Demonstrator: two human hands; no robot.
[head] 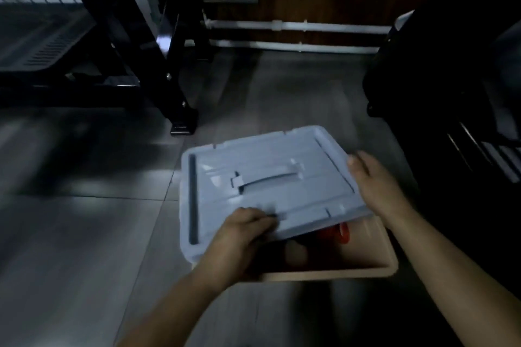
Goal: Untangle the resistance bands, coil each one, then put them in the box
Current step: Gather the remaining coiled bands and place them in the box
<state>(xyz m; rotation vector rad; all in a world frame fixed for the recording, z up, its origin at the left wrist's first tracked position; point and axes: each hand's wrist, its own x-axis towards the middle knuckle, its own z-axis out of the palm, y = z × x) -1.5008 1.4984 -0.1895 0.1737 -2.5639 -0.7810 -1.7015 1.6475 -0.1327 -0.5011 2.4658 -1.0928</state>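
No legible brand or writing anywhere. Nearest, beige plastic box (338, 273) on grey tiled floor (84, 234), smooth rounded rim, near side uncovered; inside, something red (342, 232), presumably a resistance band, blurred. Above, pale blue moulded lid (262, 186), ribbed, recessed carry handle, tilted. Left hand (239, 234) clenched round near lid edge; right hand (372, 180) grasping right edge. Beyond, black metal bench frame (174, 65), wood-panelled wall (310, 0).

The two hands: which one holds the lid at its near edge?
The left hand, gripping the lid at its near edge; the right hand holds the right side.
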